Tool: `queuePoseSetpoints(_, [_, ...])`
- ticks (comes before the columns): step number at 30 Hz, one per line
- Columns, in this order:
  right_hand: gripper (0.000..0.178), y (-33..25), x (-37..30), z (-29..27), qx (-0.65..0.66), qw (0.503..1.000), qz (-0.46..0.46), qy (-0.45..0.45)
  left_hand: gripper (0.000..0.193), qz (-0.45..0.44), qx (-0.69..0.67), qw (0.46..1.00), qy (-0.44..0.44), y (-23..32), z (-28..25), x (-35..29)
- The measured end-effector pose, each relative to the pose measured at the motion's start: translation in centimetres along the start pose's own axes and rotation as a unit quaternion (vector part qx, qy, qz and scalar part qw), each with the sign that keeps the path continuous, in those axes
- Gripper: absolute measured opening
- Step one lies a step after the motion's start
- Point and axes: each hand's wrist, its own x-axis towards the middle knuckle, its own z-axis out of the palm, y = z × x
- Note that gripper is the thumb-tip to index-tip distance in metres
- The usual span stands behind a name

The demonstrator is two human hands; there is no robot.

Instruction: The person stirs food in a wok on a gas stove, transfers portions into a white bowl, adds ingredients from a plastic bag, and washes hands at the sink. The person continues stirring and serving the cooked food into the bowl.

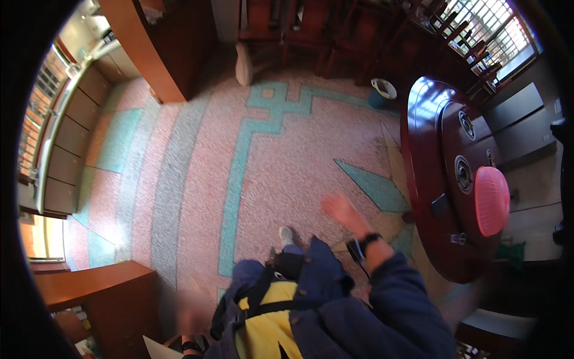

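My right hand (pixel 342 212) swings out in front of me above the patterned floor, with a dark band on its wrist. Its fingers look loosely apart and hold nothing that I can see, though motion softens their edges. My left hand (pixel 192 312) is low at the left, beside a brown wooden cabinet (pixel 107 276), and is too blurred for its fingers to show. Near the left wrist lies the corner of a pale flat thing (pixel 160 348); I cannot tell whether the hand touches it. One shoe (pixel 286 234) shows on the floor ahead of my body.
A round dark red table (pixel 421 179) stands at the right, with a pink mesh food cover (pixel 492 201) on it. Behind are a bucket (pixel 381 94), a pale gourd-like object (pixel 243 64) and wooden chairs (pixel 302 30). A kitchen counter (pixel 66 137) runs along the left.
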Motion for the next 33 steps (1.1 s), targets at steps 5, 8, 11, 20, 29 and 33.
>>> queuePoseSetpoints(5, [0.057, -8.1, 6.2, 29.7, -0.022, 0.954, 0.011, -0.298, 0.019, -0.367, -0.384, 0.828, 0.18, -0.8, -0.4, 2.6])
queuePoseSetpoints(8, [0.056, -8.9, 10.6, 40.0, -0.053, 0.94, 0.042, -0.333, 0.024, -0.342, -0.412, 0.834, 0.137, -2.1, -2.1, 4.2])
queuePoseSetpoints(11, [0.055, -7.1, 19.4, 45.2, -0.103, 0.935, 0.084, -0.33, 0.026, -0.383, -0.481, 0.776, 0.14, -4.7, -6.2, 8.5])
queuePoseSetpoints(20, [0.037, -4.6, 41.4, 39.0, -0.943, 0.326, -0.049, -0.038, 0.028, -0.38, -0.447, 0.788, 0.188, -10.8, -30.2, 23.8])
queuePoseSetpoints(29, [0.037, -4.7, 59.9, 59.3, -0.779, 0.605, 0.16, 0.039, 0.023, -0.36, -0.499, 0.762, 0.2, -19.9, -50.2, 42.6])
queuePoseSetpoints(33, [0.028, -3.4, 69.7, 79.8, -0.894, 0.425, 0.086, -0.114, 0.025, -0.353, -0.539, 0.752, 0.136, -22.4, -57.2, 45.5])
